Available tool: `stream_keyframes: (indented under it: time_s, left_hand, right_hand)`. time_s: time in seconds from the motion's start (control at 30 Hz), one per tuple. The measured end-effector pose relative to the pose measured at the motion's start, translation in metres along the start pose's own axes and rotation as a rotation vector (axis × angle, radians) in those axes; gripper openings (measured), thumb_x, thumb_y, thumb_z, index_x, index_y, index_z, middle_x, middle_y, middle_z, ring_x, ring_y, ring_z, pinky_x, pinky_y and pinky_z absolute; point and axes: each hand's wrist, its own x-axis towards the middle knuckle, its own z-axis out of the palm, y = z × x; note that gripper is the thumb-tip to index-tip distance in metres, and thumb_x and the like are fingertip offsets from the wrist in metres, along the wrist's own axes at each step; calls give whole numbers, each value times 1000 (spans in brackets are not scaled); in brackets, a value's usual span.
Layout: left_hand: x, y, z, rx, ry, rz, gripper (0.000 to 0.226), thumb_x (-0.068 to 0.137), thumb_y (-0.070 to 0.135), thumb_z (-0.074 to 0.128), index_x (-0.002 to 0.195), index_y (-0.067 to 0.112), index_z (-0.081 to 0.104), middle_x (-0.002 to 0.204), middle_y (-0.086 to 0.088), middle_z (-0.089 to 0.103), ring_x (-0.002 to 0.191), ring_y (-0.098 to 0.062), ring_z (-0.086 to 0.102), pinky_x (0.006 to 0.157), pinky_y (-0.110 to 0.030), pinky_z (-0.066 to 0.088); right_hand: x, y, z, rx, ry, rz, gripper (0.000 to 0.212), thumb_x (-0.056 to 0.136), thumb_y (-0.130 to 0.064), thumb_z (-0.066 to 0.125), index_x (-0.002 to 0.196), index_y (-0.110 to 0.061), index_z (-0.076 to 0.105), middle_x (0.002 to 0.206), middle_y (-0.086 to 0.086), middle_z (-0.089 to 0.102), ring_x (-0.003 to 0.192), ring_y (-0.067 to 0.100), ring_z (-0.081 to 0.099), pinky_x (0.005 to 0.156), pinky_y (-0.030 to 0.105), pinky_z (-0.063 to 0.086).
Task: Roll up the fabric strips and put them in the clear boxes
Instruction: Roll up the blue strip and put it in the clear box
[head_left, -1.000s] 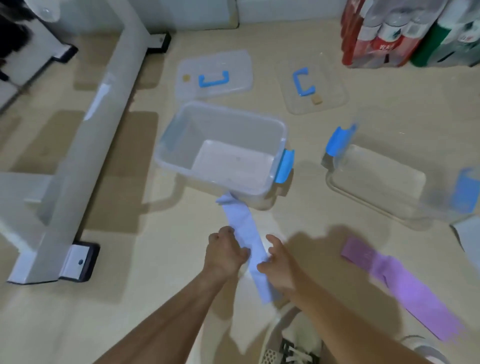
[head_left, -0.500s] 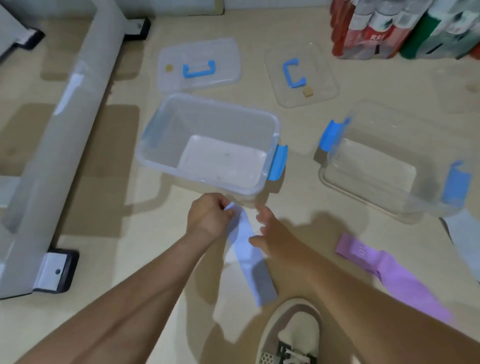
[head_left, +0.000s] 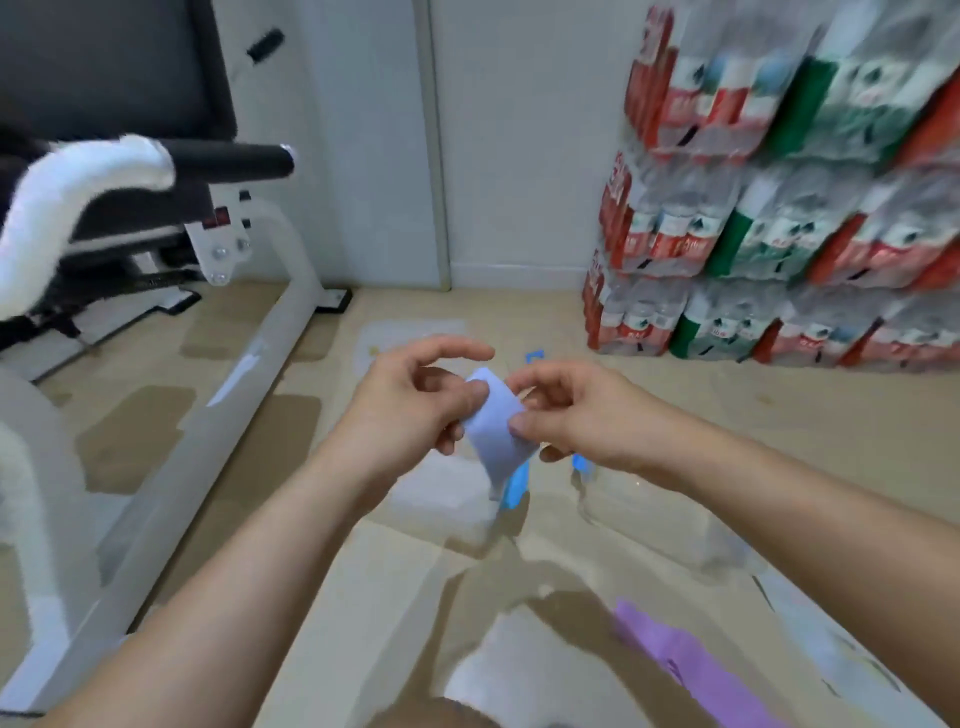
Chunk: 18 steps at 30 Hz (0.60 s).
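A pale blue fabric strip (head_left: 496, 426) is lifted off the floor in front of me, its top end curled over. My left hand (head_left: 410, 400) pinches its left edge and my right hand (head_left: 576, 410) pinches its right edge. Below the hands, blurred, sit two clear boxes: one (head_left: 441, 493) with a blue latch under the strip, the other (head_left: 654, 514) to its right. A purple fabric strip (head_left: 675, 660) lies flat on the floor at the lower right.
White exercise-machine frame (head_left: 244, 395) runs along the left, with a black padded bar above. Stacked packs of bottled water (head_left: 779, 208) fill the right wall. A clear lid (head_left: 410, 332) lies on the floor beyond my hands.
Both hands lifted the blue strip off the floor to chest height. The view tilted up from the floor toward the wall, so the boxes slid low in the frame.
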Motion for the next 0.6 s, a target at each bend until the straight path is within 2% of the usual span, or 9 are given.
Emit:
stream_keyframes:
  time_s: [0.07,0.1,0.13,0.23,0.33,0.43,0.5,0.57,0.6]
  left_hand:
    - [-8,42,8,-122,35,59,23,87,-2,58,96,15,70,63,-6,53,45,-14,46,45,-19,43]
    - [-13,62,15,-180,35,75,22,87,-3,57,96,12,70,68,-8,55,47,-15,49,48,-19,46]
    - [-17,81,23,-232,15,86,21,87,-5,57,97,8,70,72,-10,58,50,-16,53,51,-19,50]
    - [-28,124,44,-305,-111,134,36,72,-13,65,104,3,67,83,-14,64,72,-23,65,69,-22,57]
    - [-36,147,62,-122,-155,241,41,70,-12,65,104,10,68,78,-5,71,78,-16,67,74,-22,55]
    - [-42,154,82,76,46,391,17,83,7,67,81,23,73,60,12,67,59,0,58,56,-12,46]
    - [-42,153,90,173,186,467,19,83,15,68,68,27,70,46,16,56,48,2,46,47,-9,37]
    - [-39,149,89,130,215,451,13,84,15,69,72,21,72,51,12,63,50,-2,51,52,-16,45]
    - [-37,146,88,74,205,420,9,83,15,70,75,16,73,61,4,70,56,-9,58,58,-25,51]
  right_hand:
    - [-26,-32,-17,-164,133,-108,59,80,-22,73,132,-32,47,109,-4,55,98,10,57,84,24,48]
    - [-40,-44,-22,-192,186,-161,69,77,-26,75,136,-37,40,117,-7,53,106,8,55,90,25,46]
    - [-52,-54,-26,-166,226,-220,70,77,-25,75,135,-40,39,120,-8,54,110,6,55,92,26,45]
    - [-77,-68,-37,62,342,-345,44,86,-6,62,114,-40,55,107,-2,70,98,10,67,86,40,55]
    - [-95,-67,-55,140,445,-372,28,92,-5,54,96,-28,70,95,5,76,95,23,70,86,52,53]
    - [-107,-62,-72,228,404,-311,18,94,-11,55,94,-13,73,95,12,75,88,18,68,86,47,53]
    - [-111,-60,-77,286,336,-297,17,94,-12,55,98,-4,70,90,14,73,82,19,66,75,38,54]
    - [-113,-61,-76,339,283,-306,17,95,-12,53,101,-3,67,86,13,71,76,21,68,67,31,54]
    - [-114,-61,-75,363,275,-312,17,96,-13,53,103,-3,65,85,14,71,74,23,69,66,31,55]
